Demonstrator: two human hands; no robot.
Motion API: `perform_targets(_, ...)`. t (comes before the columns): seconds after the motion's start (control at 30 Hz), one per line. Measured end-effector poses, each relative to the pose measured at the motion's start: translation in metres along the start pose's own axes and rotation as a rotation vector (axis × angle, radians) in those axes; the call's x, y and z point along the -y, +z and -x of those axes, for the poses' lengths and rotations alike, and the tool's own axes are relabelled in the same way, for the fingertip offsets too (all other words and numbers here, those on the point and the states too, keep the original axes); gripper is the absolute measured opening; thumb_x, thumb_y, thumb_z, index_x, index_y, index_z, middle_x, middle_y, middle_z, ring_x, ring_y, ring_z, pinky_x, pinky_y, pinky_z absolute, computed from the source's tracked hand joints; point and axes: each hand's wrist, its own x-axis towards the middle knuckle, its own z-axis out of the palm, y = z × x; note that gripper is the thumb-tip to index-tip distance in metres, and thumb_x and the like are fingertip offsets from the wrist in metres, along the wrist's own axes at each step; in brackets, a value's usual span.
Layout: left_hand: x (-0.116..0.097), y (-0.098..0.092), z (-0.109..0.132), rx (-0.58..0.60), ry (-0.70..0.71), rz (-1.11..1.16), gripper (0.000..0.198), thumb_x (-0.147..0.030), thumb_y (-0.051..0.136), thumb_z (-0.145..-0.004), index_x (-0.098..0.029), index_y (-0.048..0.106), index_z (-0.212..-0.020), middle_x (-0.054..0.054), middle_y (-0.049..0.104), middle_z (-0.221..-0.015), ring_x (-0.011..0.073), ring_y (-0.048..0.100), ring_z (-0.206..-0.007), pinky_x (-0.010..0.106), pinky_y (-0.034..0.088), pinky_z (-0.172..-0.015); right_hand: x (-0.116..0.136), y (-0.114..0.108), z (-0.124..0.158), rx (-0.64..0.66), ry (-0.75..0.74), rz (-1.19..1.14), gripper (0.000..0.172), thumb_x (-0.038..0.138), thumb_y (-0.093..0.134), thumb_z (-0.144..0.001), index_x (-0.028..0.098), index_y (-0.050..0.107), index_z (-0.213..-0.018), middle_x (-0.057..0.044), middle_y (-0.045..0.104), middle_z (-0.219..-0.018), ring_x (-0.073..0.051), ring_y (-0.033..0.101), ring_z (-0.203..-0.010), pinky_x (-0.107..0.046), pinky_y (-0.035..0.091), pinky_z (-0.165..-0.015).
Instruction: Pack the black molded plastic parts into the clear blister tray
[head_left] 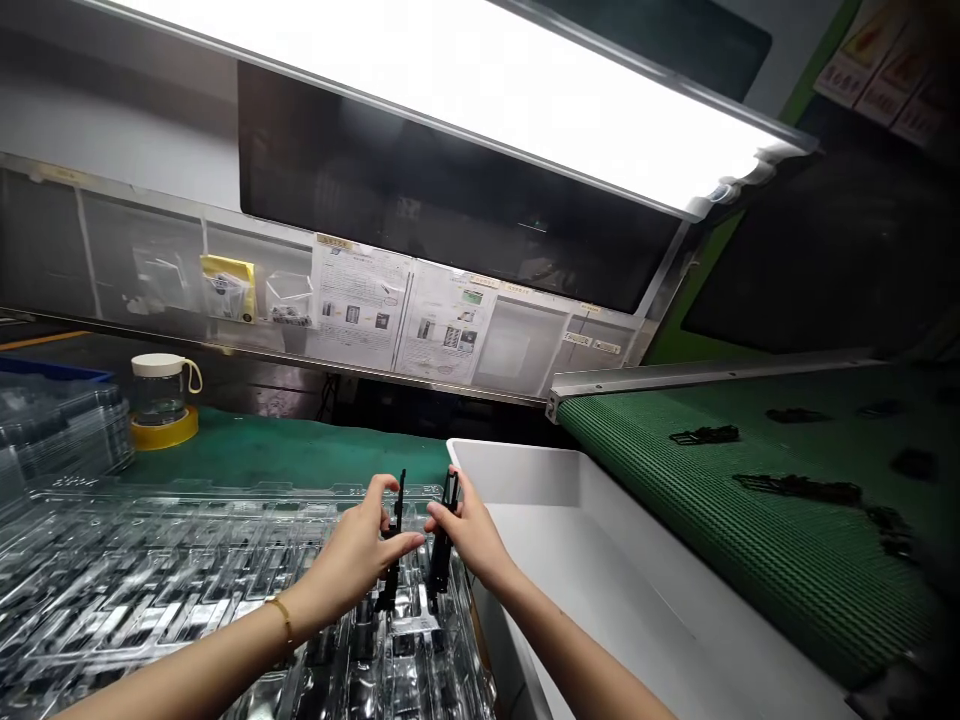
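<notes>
Between the thumb and fingers of my left hand is a thin black plastic part, held upright with its narrow edge towards me. My right hand grips a second black plastic part, a long slotted piece that tilts slightly. A small gap separates the two parts. Both hands are above the right end of a clear plastic tray, whose long compartments hold dark pieces in places. Some of the fingertips are hidden behind the parts.
A white bin stands right of the tray. Beyond it, a green conveyor belt carries several black parts. At left are stacked clear trays and a lidded bottle on a yellow tape roll. A bright lamp hangs overhead.
</notes>
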Motion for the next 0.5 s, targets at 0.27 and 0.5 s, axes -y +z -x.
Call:
perform_targets(0.27, 0.018, 0.02, -0.014, 0.06, 0.049, -0.327, 0.021, -0.033, 0.049, -0.072, -0.014, 0.05, -0.078, 0.001, 0.051, -0.075, 0.0133, 0.05, -0.065, 0.031, 0.043, -0.057, -0.022, -0.005, -0.003, -0.085, 0.006, 0.301, 0.058, 0.037, 0.052, -0.065, 0.017, 0.034, -0.117, -0.009, 0.041, -0.111, -0.022, 0.035, -0.105, -0.034, 0.029, -0.087)
perform_targets(0.5, 0.014, 0.017, 0.003, 0.081, 0.209, -0.563, 0.015, -0.024, 0.051, -0.069, -0.015, 0.053, -0.08, 0.004, 0.049, -0.086, 0.0194, 0.045, -0.084, 0.038, 0.038, -0.068, -0.019, -0.005, 0.012, -0.028, -0.131, 0.512, 0.011, 0.024, 0.052, -0.067, 0.024, 0.059, -0.076, -0.003, 0.042, -0.111, -0.021, 0.029, -0.109, -0.036, 0.022, -0.088)
